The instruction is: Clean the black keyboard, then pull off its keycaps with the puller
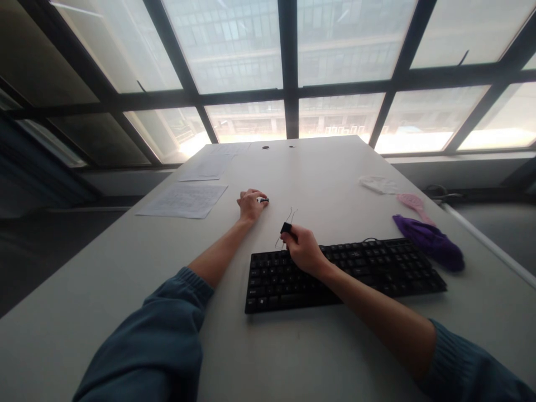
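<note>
My right hand (305, 248) is closed on a black binder clip (286, 227), whose thin wire handles stick out above and below its dark body. This hand is over the upper left part of a black keyboard (377, 267). Farther forward and to the left, my left hand (250, 205) rests low at the white table. Its fingers are closed round a small black-and-white object (263, 200), too small and too covered to name. The two hands are apart.
Printed paper sheets (184, 202) lie on the left of the white table (234, 357). To the right are a purple cloth item (431, 243), a pink hairbrush (414, 205) and a crumpled clear plastic bag (379, 184). Large windows (339, 44) stand beyond the far edge.
</note>
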A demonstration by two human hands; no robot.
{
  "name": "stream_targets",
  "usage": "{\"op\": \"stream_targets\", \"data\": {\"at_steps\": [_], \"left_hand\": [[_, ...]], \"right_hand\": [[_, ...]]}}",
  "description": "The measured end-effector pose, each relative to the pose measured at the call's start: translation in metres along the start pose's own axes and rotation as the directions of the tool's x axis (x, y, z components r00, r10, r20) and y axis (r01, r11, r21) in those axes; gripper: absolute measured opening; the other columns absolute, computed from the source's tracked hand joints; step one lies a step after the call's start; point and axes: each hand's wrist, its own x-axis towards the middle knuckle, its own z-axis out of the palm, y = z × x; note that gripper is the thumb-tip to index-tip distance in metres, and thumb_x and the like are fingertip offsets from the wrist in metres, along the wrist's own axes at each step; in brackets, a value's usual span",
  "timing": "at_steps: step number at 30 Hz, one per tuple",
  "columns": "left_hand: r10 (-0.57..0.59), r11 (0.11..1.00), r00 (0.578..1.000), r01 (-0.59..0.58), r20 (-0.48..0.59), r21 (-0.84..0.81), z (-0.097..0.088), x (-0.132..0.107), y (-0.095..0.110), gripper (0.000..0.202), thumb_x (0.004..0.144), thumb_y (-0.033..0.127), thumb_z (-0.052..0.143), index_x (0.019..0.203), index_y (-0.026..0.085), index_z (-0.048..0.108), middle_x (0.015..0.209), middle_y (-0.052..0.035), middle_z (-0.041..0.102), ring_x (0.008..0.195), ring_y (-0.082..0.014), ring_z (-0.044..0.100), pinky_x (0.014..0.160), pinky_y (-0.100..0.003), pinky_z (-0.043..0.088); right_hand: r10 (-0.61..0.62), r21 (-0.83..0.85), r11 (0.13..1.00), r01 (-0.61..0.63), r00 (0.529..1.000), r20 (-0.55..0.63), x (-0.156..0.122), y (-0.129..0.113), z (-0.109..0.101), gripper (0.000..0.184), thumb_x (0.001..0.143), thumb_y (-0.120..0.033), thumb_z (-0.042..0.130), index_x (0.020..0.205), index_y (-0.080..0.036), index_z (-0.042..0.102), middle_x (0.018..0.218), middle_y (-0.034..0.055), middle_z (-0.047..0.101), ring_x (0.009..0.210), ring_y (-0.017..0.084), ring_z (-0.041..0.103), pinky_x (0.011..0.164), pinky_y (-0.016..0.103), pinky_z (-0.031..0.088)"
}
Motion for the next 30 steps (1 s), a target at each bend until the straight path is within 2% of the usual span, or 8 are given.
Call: {"op": "stream_targets", "data": {"at_steps": [10, 13, 16, 20, 23, 26, 30], "left_hand": [[-0.014, 1.000, 1.000, 0.014, -0.011, -0.019, -0.005, -0.002, 0.001, 0.022, 0.075, 0.024, 0.076, 0.097, 0.027, 0.074, 0.112, -0.0061, 0.067, 0.110, -0.0303, 0.051, 0.093, -0.044, 0.040], [0.024, 0.995, 0.998, -0.029, -0.052, -0.095, -0.014, -0.004, 0.008, 0.023, 0.080, 0.024, 0.071, 0.103, 0.025, 0.072, 0.112, -0.0058, 0.068, 0.107, -0.0273, 0.053, 0.095, -0.043, 0.041], [0.107, 0.969, 0.992, -0.119, -0.068, -0.216, -0.028, -0.014, 0.025, 0.018, 0.087, 0.024, 0.063, 0.102, 0.021, 0.071, 0.107, -0.0058, 0.070, 0.099, -0.0223, 0.057, 0.093, -0.038, 0.044], [0.229, 0.900, 0.973, -0.214, -0.005, -0.379, -0.055, -0.047, 0.058, 0.019, 0.091, 0.022, 0.055, 0.102, 0.020, 0.070, 0.098, -0.0038, 0.072, 0.088, -0.0179, 0.061, 0.085, -0.033, 0.048], [0.240, 0.870, 0.965, -0.165, 0.106, -0.465, -0.075, -0.084, 0.076, 0.022, 0.091, 0.019, 0.052, 0.105, 0.021, 0.069, 0.092, -0.0026, 0.073, 0.082, -0.0164, 0.064, 0.073, -0.029, 0.050], [0.234, 0.862, 0.954, -0.115, 0.185, -0.494, -0.091, -0.117, 0.083, 0.025, 0.091, 0.016, 0.048, 0.105, 0.021, 0.068, 0.091, -0.0027, 0.073, 0.078, -0.0153, 0.065, 0.066, -0.027, 0.049], [0.278, 0.858, 0.932, -0.133, 0.231, -0.496, -0.101, -0.142, 0.081, 0.028, 0.089, 0.011, 0.046, 0.105, 0.022, 0.067, 0.091, -0.0029, 0.071, 0.081, -0.0157, 0.065, 0.071, -0.028, 0.052]], "right_hand": [[0.018, 0.057, 0.998, -0.017, 1.000, -0.019, 0.000, 0.002, -0.001, 0.017, 0.088, -0.028, 0.052, 0.077, -0.017, 0.060, 0.067, 0.0021, 0.061, 0.062, 0.016, 0.055, 0.058, 0.026, 0.041], [0.058, 0.137, 0.989, -0.052, 0.998, -0.039, 0.002, 0.004, 0.000, 0.018, 0.087, -0.029, 0.053, 0.077, -0.016, 0.061, 0.066, 0.0028, 0.061, 0.060, 0.016, 0.056, 0.058, 0.027, 0.044], [0.087, 0.244, 0.968, -0.064, 0.993, -0.085, 0.005, 0.005, -0.001, 0.022, 0.087, -0.033, 0.053, 0.077, -0.016, 0.062, 0.064, 0.0035, 0.061, 0.059, 0.016, 0.056, 0.057, 0.027, 0.045], [0.090, 0.326, 0.945, -0.040, 0.986, -0.140, 0.008, -0.003, -0.008, 0.025, 0.088, -0.036, 0.051, 0.077, -0.015, 0.061, 0.062, 0.0028, 0.059, 0.056, 0.015, 0.054, 0.054, 0.027, 0.043], [0.004, 0.215, 0.976, 0.016, 0.995, -0.096, 0.005, -0.011, -0.016, 0.021, 0.088, -0.032, 0.052, 0.078, -0.016, 0.061, 0.065, 0.0026, 0.059, 0.060, 0.015, 0.054, 0.057, 0.027, 0.042], [-0.096, 0.038, 0.995, 0.097, 0.995, -0.034, 0.000, -0.013, -0.021, 0.017, 0.087, -0.026, 0.052, 0.075, -0.017, 0.060, 0.066, 0.0011, 0.057, 0.064, 0.015, 0.052, 0.060, 0.026, 0.039], [-0.137, -0.059, 0.989, 0.139, 0.990, 0.023, -0.005, -0.007, -0.018, 0.019, 0.087, -0.021, 0.051, 0.070, -0.018, 0.058, 0.067, -0.0001, 0.056, 0.066, 0.015, 0.050, 0.062, 0.026, 0.037]]}}
